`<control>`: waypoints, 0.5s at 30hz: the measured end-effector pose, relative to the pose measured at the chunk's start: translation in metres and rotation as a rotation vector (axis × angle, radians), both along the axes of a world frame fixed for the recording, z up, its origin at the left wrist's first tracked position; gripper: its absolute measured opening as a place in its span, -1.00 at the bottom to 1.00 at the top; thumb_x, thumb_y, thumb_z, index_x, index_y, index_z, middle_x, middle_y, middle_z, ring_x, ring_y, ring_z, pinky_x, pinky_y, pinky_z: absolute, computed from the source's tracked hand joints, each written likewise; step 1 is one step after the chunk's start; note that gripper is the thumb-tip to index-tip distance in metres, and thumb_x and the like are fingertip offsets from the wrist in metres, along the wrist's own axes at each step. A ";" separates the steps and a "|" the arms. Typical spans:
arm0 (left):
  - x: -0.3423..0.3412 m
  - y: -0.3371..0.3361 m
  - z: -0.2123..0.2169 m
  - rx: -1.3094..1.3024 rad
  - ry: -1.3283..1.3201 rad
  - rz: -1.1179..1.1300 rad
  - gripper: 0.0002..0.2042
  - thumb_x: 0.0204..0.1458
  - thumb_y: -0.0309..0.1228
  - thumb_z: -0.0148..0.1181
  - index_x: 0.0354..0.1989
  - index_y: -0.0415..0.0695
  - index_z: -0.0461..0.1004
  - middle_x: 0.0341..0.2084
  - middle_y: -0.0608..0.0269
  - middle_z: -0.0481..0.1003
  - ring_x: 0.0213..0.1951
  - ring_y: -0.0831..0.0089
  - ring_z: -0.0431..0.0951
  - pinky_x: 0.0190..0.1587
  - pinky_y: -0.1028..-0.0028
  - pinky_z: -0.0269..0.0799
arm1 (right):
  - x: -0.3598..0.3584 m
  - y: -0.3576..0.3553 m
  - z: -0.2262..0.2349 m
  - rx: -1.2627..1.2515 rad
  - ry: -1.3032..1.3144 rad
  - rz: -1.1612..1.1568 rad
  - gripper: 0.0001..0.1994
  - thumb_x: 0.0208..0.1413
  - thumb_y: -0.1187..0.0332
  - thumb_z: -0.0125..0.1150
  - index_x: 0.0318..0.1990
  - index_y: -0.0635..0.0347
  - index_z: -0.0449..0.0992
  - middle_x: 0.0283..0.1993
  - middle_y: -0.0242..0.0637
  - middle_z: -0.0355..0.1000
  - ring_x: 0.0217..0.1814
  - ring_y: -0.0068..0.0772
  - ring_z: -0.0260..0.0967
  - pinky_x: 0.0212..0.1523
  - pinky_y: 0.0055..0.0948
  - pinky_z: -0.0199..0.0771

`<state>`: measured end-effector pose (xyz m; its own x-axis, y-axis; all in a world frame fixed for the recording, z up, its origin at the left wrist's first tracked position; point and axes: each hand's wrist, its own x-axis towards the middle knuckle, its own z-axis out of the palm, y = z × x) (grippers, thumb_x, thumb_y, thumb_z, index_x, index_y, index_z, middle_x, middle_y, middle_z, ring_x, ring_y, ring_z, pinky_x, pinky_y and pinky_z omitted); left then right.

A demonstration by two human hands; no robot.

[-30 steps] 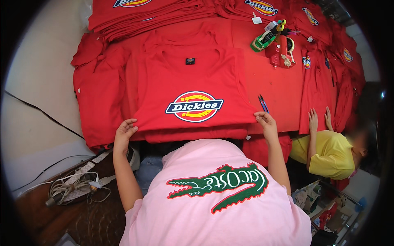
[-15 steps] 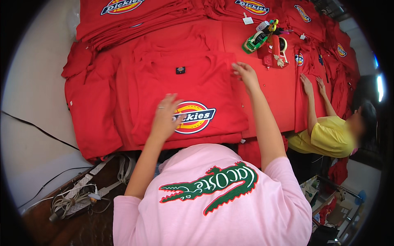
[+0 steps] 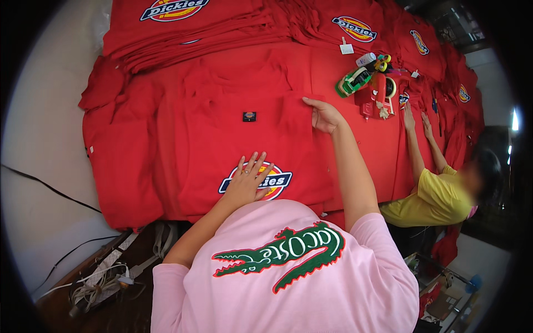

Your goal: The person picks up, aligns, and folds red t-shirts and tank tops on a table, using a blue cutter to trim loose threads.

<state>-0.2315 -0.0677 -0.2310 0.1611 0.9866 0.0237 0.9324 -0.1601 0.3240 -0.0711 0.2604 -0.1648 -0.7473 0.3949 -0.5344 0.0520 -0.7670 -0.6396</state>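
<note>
A red T-shirt (image 3: pixel 222 136) lies front up on the table before me, with a round printed emblem (image 3: pixel 272 180) on its chest and a small dark neck label (image 3: pixel 249 116). My left hand (image 3: pixel 248 183) rests flat over the emblem, fingers spread, a ring on one of them. At the shirt's upper right shoulder edge, my right hand (image 3: pixel 326 116) has its fingers bent round the fabric, partly hidden by the hand itself. Under and behind this shirt, more red fabric (image 3: pixel 227 75) shows.
Stacks of folded red shirts (image 3: pixel 222 33) line the far side. A green tape dispenser (image 3: pixel 353 81), a red tape dispenser (image 3: pixel 377 97) and scissors (image 3: pixel 382 62) stand to the right. A co-worker in yellow (image 3: pixel 438 194) handles red shirts there. Tangled cables (image 3: pixel 102 286) lie lower left.
My left hand has come down and toward me, flattening on the emblem. My right hand has moved from just beside the shirt's shoulder onto its edge. The view has tilted slightly.
</note>
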 end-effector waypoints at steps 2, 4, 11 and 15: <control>-0.002 -0.001 -0.002 -0.005 -0.009 0.002 -0.22 0.26 0.20 0.03 0.59 0.14 0.07 0.60 -0.04 -0.11 0.60 -0.03 -0.12 0.54 -0.14 -0.23 | -0.003 -0.001 -0.012 -0.011 -0.026 -0.085 -0.60 0.33 0.22 0.26 0.20 0.29 0.49 0.19 -0.19 0.58 0.19 -0.28 0.56 0.26 -0.20 0.57; -0.001 0.003 0.001 0.004 -0.100 0.012 -0.31 0.26 0.11 0.10 0.52 0.10 0.23 0.56 -0.04 0.02 0.57 -0.03 -0.02 0.54 -0.13 -0.20 | 0.000 -0.003 -0.024 0.014 -0.082 -0.131 -0.62 0.34 0.22 0.26 0.16 0.29 0.51 0.15 -0.19 0.59 0.17 -0.28 0.58 0.23 -0.22 0.59; -0.015 0.092 0.030 0.002 -0.701 0.244 -0.61 0.24 -0.31 0.26 0.20 -0.16 0.49 0.31 -0.02 0.36 0.38 0.03 0.32 0.45 0.12 0.16 | 0.009 -0.009 0.001 0.113 -0.269 -0.021 -0.63 0.31 0.15 0.31 0.08 0.23 0.54 0.05 -0.24 0.62 0.02 -0.34 0.61 0.07 -0.29 0.61; -0.016 0.164 0.012 0.115 -0.987 0.362 -0.71 0.21 -0.49 0.27 0.09 -0.20 0.50 0.10 0.02 0.52 0.14 0.25 0.54 0.21 0.35 0.42 | 0.039 -0.035 0.006 0.162 -0.445 0.094 -0.67 0.29 0.12 0.34 0.04 0.14 0.57 -0.09 -0.38 0.63 -0.12 -0.47 0.59 -0.11 -0.44 0.57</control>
